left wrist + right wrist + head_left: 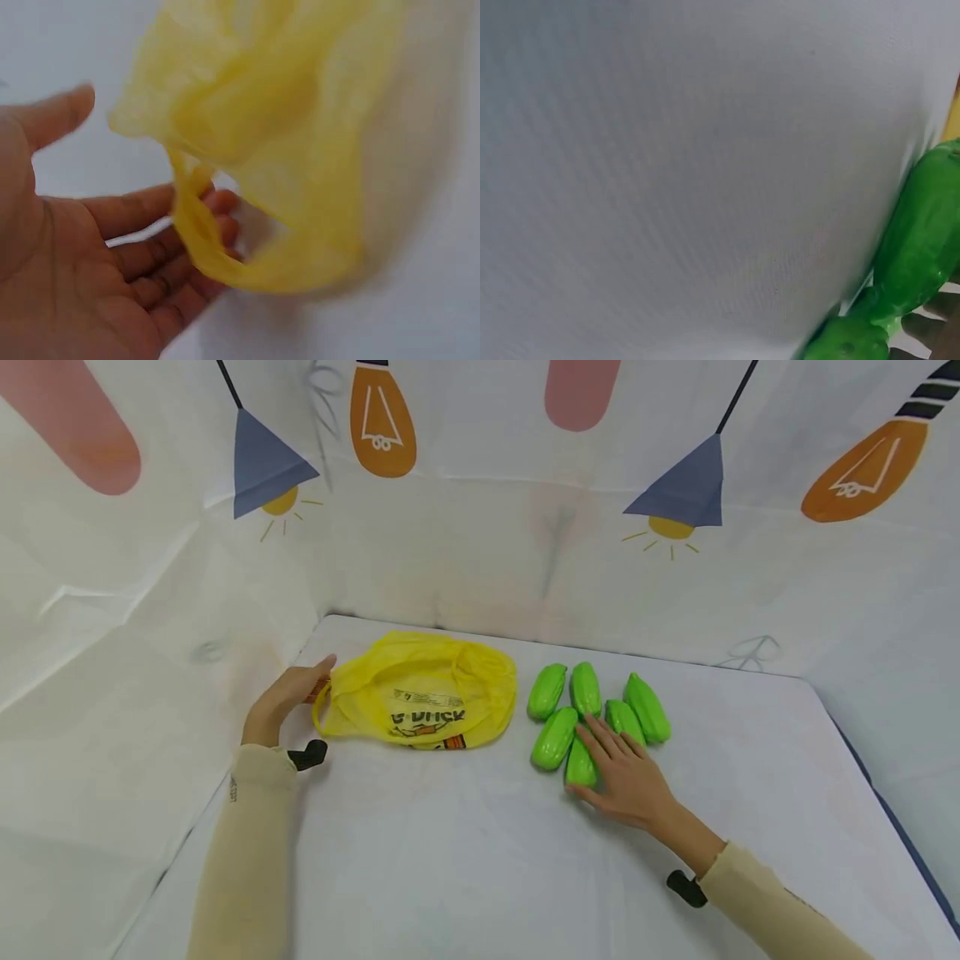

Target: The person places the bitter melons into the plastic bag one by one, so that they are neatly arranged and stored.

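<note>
A yellow plastic bag (423, 681) with dark print lies flattened at the left middle of the table. My left hand (288, 695) is at its left end, thumb raised and fingers loosely extended. In the left wrist view, the bag's handle loop (217, 259) overlaps those fingertips, and the thumb stands apart from the bag. Several glossy green oblong vegetables (555, 739) lie in a loose cluster right of the bag. My right hand (630, 781) rests over the near side of the cluster with fingers spread, partly covering a vegetable (580, 767). The right wrist view catches only its fingertips (926, 326) beside the green vegetables.
A white cloth covers the table (450, 852). Behind and to the sides hangs a pale sheet (480, 543) printed with lamps and bulbs. Outlying vegetables (647, 708) lie at the cluster's far right. Black straps (686, 888) show at the wrists.
</note>
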A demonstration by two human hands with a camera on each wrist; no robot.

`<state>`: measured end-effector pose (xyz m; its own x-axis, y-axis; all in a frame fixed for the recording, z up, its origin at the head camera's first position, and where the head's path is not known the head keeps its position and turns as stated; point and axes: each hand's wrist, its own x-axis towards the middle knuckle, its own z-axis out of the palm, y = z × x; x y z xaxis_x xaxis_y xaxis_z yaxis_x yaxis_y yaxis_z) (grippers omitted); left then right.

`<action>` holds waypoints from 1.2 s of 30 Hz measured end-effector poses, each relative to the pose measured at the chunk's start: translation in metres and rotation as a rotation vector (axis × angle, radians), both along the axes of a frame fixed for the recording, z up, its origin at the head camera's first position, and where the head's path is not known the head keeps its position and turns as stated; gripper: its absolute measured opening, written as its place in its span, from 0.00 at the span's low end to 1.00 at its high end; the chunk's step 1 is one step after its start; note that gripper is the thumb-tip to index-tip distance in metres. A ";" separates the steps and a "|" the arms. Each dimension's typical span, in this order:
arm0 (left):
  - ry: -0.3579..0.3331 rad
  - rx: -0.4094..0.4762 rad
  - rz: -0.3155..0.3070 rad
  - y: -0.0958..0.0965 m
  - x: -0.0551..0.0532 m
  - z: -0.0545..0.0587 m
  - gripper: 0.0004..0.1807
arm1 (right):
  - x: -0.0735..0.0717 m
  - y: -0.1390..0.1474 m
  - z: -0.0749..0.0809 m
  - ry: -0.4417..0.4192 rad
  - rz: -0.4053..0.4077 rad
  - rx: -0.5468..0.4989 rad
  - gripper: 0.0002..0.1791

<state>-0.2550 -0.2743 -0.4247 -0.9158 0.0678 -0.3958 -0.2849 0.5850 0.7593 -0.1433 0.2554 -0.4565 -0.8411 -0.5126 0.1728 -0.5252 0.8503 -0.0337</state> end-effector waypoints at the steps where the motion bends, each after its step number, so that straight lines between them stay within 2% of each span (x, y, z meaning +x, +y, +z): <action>1: 0.005 0.003 0.005 -0.002 0.001 -0.004 0.39 | 0.001 0.000 -0.001 0.008 -0.001 -0.011 0.53; 6: 0.044 0.067 -0.008 -0.009 0.006 -0.021 0.36 | 0.002 0.001 -0.002 0.040 -0.005 -0.018 0.58; 9: 0.034 0.118 -0.006 -0.009 0.008 -0.028 0.41 | 0.003 0.004 -0.002 0.047 -0.003 -0.001 0.60; 12: 0.014 0.128 0.003 -0.011 0.009 -0.032 0.46 | 0.004 0.005 -0.001 0.023 -0.008 0.016 0.61; 15: 0.014 0.109 0.010 -0.013 0.011 -0.033 0.48 | 0.002 0.004 0.003 -0.026 -0.005 0.031 0.60; 19: 0.031 0.096 0.010 -0.016 0.013 -0.032 0.47 | 0.000 0.002 0.010 -0.050 0.015 0.039 0.54; 24: 0.043 0.096 0.006 -0.020 0.014 -0.033 0.46 | -0.002 0.002 0.011 -0.055 0.036 0.034 0.54; 30: 0.041 0.056 0.001 -0.020 0.013 -0.036 0.47 | -0.001 0.002 0.010 -0.051 0.040 0.018 0.54; 36: 0.046 0.061 0.000 -0.021 0.011 -0.036 0.46 | -0.001 0.000 0.011 -0.045 0.041 0.015 0.54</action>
